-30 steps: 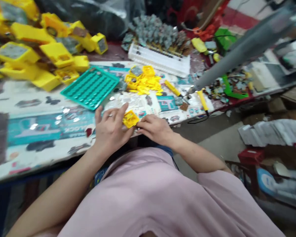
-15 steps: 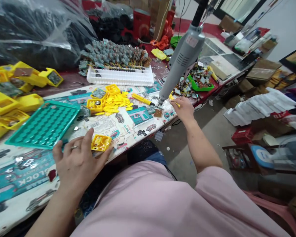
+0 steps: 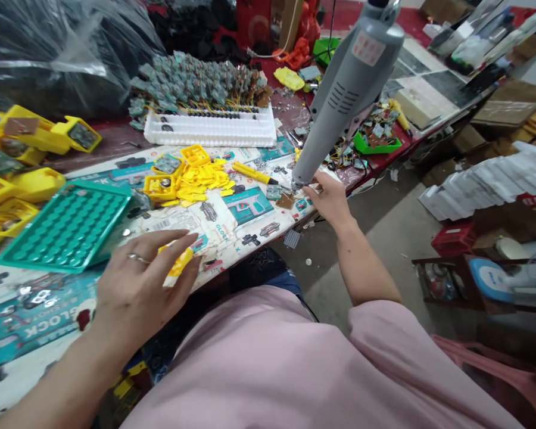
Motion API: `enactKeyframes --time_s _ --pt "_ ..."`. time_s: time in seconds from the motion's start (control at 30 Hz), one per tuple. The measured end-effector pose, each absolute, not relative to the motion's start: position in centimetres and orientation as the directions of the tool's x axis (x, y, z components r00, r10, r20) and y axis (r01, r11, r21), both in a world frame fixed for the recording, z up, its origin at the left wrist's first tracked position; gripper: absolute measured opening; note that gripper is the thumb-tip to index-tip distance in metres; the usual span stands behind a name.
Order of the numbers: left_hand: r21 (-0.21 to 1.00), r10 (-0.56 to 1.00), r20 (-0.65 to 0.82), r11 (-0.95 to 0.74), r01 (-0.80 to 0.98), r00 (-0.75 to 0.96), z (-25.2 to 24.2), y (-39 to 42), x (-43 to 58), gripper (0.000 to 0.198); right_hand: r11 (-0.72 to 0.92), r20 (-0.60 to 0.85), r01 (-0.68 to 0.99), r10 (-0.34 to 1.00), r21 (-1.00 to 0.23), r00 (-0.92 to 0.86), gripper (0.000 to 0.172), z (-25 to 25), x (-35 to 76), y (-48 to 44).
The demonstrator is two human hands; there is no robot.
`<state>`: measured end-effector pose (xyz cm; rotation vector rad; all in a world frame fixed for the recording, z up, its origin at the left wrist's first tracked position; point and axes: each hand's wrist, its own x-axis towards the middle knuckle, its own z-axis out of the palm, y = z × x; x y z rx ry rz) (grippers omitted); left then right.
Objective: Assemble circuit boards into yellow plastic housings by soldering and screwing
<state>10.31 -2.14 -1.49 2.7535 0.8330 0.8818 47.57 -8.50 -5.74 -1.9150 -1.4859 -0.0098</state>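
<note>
My left hand curls over a small yellow plastic housing at the table's near edge, its thumb and fingers around it. Part of the housing is hidden by the fingers. My right hand is closed at the lower end of a grey electric screwdriver, which hangs tilted over the table. Some of its fingers are hidden behind the tool. Beside the tip lie a brown board and a yellow pen-like tool. A pile of flat yellow parts lies farther left.
A green dimpled tray lies left, near several yellow housings. Behind stands a white rack below heaped circuit boards. A green bin of boards sits to the right. The table's front edge runs close to my body.
My left fingers have moved over the yellow housing and curled around it. My right hand has come to the screwdriver's lower end; the yellow thing formerly in its fingers no longer shows there.
</note>
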Motion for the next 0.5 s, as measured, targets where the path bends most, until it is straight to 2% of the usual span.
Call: enactKeyframes --time_s 0.07,0.17,0.27,0.5 --pt "0.314 0.472 0.482 -0.879 0.358 0.738 -1.1 -2.0 11.9 0.034 -0.024 0.437 0.752 0.801 -0.658 0.408 0.044 -6.5 47.1 -10.5" --pt "0.303 0.342 0.487 -0.929 0.212 0.804 -1.3 -1.9 15.3 0.020 0.062 0.464 0.645 0.747 -0.762 0.477 0.053 -7.4 45.5 -12.7" --pt "0.295 0.289 0.489 -0.943 0.155 0.823 -2.2 -2.1 19.4 0.026 0.140 0.491 0.589 0.718 -0.796 0.493 0.055 -8.0 43.6 -13.4" --pt "0.415 0.380 0.344 -0.882 0.224 0.859 -4.0 -2.2 25.9 0.046 0.187 0.444 0.489 0.752 -0.852 0.488 0.053 -8.3 40.5 -13.1"
